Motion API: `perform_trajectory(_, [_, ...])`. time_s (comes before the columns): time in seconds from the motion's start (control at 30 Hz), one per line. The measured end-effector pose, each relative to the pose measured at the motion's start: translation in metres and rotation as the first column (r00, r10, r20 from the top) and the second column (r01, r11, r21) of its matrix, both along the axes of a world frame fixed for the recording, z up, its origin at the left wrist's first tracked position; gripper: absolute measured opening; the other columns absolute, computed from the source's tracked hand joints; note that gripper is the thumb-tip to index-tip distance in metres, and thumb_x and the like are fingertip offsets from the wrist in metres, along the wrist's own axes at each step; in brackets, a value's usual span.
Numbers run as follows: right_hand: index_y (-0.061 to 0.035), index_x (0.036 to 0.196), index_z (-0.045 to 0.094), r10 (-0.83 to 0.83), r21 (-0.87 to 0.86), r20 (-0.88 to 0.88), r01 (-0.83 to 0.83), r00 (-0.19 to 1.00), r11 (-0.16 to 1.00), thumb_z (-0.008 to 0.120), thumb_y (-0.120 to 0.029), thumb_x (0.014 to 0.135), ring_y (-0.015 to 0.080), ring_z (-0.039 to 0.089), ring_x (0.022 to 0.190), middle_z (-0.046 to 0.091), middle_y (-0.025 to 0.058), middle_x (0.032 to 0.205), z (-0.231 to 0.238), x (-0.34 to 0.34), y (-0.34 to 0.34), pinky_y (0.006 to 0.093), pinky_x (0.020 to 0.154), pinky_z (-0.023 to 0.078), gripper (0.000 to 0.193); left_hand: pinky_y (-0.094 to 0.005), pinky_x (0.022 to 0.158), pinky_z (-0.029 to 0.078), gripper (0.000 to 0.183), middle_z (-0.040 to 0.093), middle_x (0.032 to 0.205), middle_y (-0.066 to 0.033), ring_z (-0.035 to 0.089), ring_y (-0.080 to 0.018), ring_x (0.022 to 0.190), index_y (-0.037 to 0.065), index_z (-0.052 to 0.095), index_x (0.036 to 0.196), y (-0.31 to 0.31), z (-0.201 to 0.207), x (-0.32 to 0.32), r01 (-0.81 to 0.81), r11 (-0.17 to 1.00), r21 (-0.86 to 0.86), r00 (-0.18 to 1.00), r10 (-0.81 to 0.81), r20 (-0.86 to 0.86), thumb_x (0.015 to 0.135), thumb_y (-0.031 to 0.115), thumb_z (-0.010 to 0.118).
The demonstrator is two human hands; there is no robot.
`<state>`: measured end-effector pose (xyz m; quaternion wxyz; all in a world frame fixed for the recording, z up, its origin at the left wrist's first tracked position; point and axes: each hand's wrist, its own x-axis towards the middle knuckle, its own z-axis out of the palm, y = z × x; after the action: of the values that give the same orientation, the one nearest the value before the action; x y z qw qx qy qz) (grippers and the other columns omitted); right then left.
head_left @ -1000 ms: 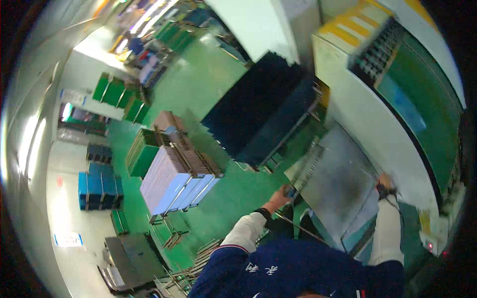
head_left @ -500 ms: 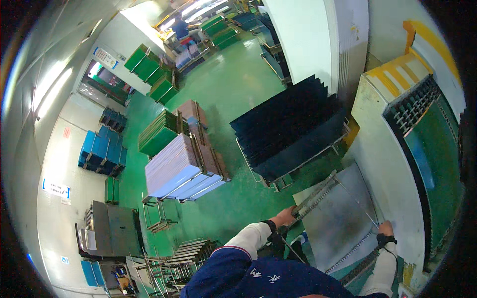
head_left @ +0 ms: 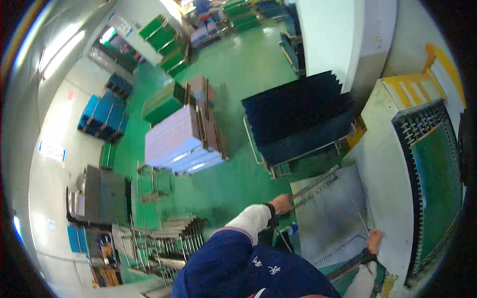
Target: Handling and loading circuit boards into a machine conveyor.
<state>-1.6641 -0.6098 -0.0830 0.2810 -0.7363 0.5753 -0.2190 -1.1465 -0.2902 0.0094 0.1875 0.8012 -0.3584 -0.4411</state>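
Grey metal sheet (head_left: 330, 218) is clenched at opposite edges by left hand (head_left: 281, 203) and right hand (head_left: 373, 240).

left hand (head_left: 281, 202) shifted down metal sheet (head_left: 330, 218) edge.

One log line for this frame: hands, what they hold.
left hand: grips metal sheet far edge | right hand: on sheet near corner | sheet: beside machine

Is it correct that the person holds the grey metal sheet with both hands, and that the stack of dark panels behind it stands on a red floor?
Not quite. In the head view the left hand and right hand do grip the grey metal sheet, and the stack of dark panels is behind it, but the floor is green, not red.
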Motion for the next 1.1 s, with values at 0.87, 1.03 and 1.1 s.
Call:
perform_trajectory(0.87, [-0.0042,0.101,0.052,-0.450,0.578,0.482,0.114,0.752,0.808,0.048,-0.032,0.089,0.0203,0.050,0.084,0.055,0.0061,0.095,0.233,0.178,0.270,0.0346,0.076,0.036,0.030,-0.0441,0.088,0.046,0.065,0.059,0.109,-0.0162,0.054,-0.0369,0.101,0.021,0.050,0.132,0.137,0.082,0.037,-0.071,0.860,-0.506,0.975,0.166,0.145,0.069,0.009,0.061])
perform_trajectory(1.03, [-0.0039,0.109,0.050,-0.342,0.577,0.547,-0.049,0.764,0.815,0.046,-0.035,0.091,0.0216,0.050,0.091,0.055,0.0067,0.103,0.272,0.264,0.318,0.0358,0.082,0.036,0.036,-0.0416,0.093,0.042,0.070,0.053,0.116,-0.0127,0.048,-0.0341,0.107,0.021,0.050,0.132,0.221,0.178,0.097,-0.060,0.742,-0.667,0.973,0.193,0.127,0.066,0.002,0.062])
perform_trajectory(1.1, [-0.0038,0.112,0.050,-0.286,0.573,0.569,-0.123,0.771,0.810,0.046,-0.037,0.092,0.0221,0.050,0.094,0.055,0.0069,0.106,0.287,0.300,0.337,0.0363,0.085,0.036,0.039,-0.0412,0.093,0.042,0.071,0.053,0.116,-0.0126,0.048,-0.0338,0.107,0.021,0.050,0.132,0.271,0.204,0.123,-0.101,0.685,-0.721,0.950,0.281,0.134,0.065,0.000,0.062])
